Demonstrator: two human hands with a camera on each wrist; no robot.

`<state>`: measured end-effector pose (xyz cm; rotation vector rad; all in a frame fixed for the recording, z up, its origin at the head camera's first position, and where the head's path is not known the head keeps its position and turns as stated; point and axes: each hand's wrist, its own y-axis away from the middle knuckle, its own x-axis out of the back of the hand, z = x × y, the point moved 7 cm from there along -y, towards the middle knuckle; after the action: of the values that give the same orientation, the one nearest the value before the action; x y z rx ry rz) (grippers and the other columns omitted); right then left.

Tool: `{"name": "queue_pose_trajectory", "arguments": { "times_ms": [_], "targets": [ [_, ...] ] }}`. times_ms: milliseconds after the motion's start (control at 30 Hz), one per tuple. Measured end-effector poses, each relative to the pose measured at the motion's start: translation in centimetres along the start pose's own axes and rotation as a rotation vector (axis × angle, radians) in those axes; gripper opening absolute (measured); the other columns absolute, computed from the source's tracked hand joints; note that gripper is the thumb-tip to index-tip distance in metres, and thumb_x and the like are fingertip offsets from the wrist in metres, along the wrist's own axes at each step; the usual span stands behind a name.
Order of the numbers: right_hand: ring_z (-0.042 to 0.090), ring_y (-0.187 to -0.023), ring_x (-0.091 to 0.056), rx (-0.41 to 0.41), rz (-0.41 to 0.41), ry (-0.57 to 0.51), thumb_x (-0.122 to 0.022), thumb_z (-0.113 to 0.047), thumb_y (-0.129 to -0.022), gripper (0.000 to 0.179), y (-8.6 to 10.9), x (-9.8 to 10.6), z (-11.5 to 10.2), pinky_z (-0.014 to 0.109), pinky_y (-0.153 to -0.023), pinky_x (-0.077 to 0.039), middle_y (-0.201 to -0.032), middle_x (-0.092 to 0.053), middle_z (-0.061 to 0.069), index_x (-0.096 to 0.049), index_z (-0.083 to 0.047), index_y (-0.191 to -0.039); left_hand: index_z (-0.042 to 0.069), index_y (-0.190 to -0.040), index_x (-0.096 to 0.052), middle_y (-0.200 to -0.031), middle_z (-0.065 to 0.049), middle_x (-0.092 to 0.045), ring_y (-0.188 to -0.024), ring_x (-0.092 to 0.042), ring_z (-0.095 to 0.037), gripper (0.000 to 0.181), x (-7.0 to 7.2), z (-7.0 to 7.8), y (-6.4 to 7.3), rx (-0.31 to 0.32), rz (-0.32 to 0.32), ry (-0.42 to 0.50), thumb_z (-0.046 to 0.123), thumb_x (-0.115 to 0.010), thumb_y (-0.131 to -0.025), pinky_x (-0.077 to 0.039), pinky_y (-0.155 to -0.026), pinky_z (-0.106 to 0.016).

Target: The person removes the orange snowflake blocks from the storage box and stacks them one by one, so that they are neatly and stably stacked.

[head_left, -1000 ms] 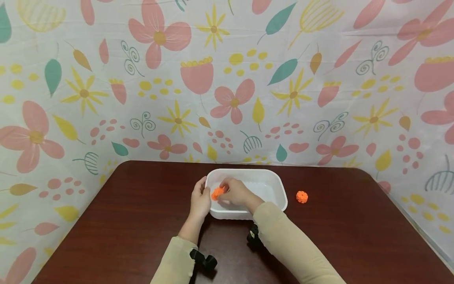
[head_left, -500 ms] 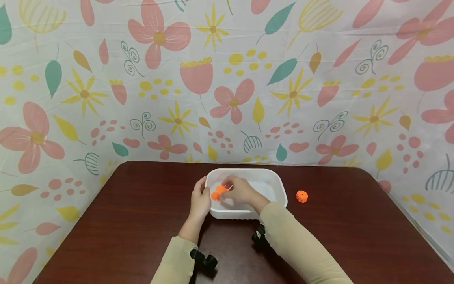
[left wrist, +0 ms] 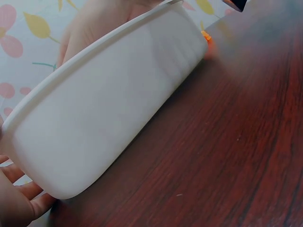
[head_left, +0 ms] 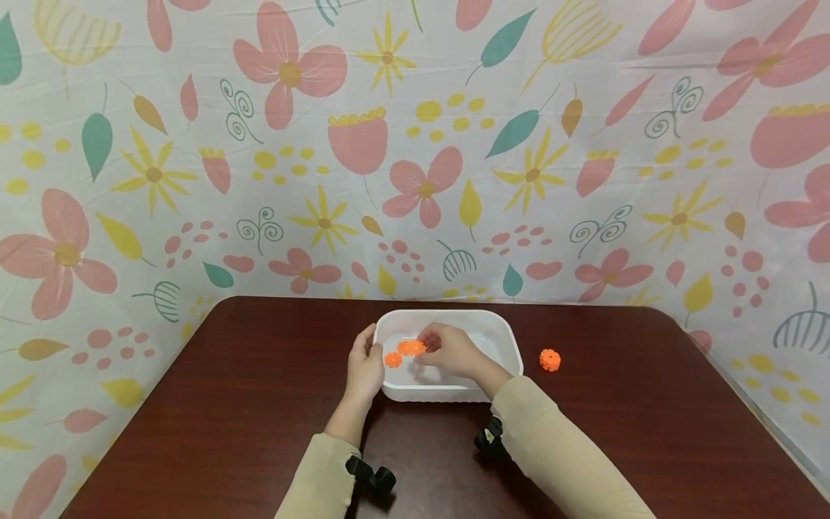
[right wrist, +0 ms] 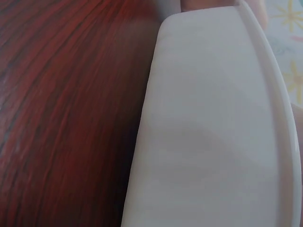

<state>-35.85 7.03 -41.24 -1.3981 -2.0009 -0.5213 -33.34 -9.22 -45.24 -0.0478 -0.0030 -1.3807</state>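
Note:
In the head view my left hand (head_left: 365, 367) holds the left end of a white plastic tub (head_left: 431, 393), its thumb at the rim. The left wrist view shows its fingers (left wrist: 28, 194) against the tub's outer end. Inside the tub, my right hand (head_left: 454, 353) pinches small orange scalloped pieces (head_left: 411, 347), seemingly two side by side; the fingers partly hide them. Another orange piece (head_left: 393, 359) lies apart on the tub floor, near the left wall. In the right wrist view the tub's side wall (right wrist: 208, 118) hides the right hand's work.
A knobbly orange ball (head_left: 550, 360) rests on the dark red-brown table (head_left: 616, 432), right of the tub. Black wrist cameras (head_left: 371, 476) sit on both sleeves. A flower-patterned cloth (head_left: 428, 187) hangs behind the table.
My right hand has drawn to the right inside the tub with the pinched orange pieces, and the single orange piece now shows apart from them. My left hand has stayed at the tub's end.

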Motion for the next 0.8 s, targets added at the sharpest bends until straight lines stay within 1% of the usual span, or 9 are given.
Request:
{"name": "queue_pose_trajectory", "arguments": {
  "times_ms": [200,400,667,800],
  "targets": [
    [0.012,-0.082,-0.060,-0.002,0.019,-0.010,-0.079,-0.019,-0.074,0.031,0.9,1.1,0.6,0.029,-0.080,-0.050,-0.089,-0.065,0.002,-0.064,-0.008,-0.099,0.005,-0.143,-0.037,-0.143,-0.019,-0.042,-0.132,-0.040,-0.033,0.045,0.1,-0.1,0.0,0.002,0.003,-0.003,0.009,-0.038,-0.098,-0.034,-0.109,-0.049],
    [0.015,-0.085,-0.062,-0.001,0.049,0.019,-0.078,-0.019,-0.076,0.033,1.7,2.3,1.1,0.033,-0.082,-0.051,-0.092,-0.066,0.003,-0.064,-0.007,-0.102,0.006,-0.143,-0.038,-0.144,-0.019,-0.041,-0.131,-0.040,-0.032,0.045,0.0,0.0,0.1,0.008,0.001,0.006,0.009,-0.038,-0.098,-0.033,-0.109,-0.049],
    [0.018,-0.092,-0.061,-0.016,0.067,0.038,-0.075,-0.024,-0.079,0.033,2.6,3.7,1.8,0.037,-0.086,-0.051,-0.098,-0.066,0.003,-0.063,-0.009,-0.107,0.006,-0.143,-0.037,-0.145,-0.018,-0.040,-0.132,-0.039,-0.032,0.045,0.0,-0.1,0.0,0.013,-0.006,0.018,0.009,-0.038,-0.098,-0.032,-0.110,-0.049],
    [0.021,-0.093,-0.062,0.021,0.090,0.067,-0.074,-0.025,-0.080,0.034,3.0,4.6,1.9,0.039,-0.084,-0.051,-0.099,-0.067,0.004,-0.063,-0.008,-0.108,0.005,-0.144,-0.037,-0.145,-0.018,-0.040,-0.132,-0.040,-0.032,0.045,0.0,-0.1,0.0,0.015,-0.006,0.019,0.009,-0.038,-0.098,-0.033,-0.109,-0.049]
  ]
}}
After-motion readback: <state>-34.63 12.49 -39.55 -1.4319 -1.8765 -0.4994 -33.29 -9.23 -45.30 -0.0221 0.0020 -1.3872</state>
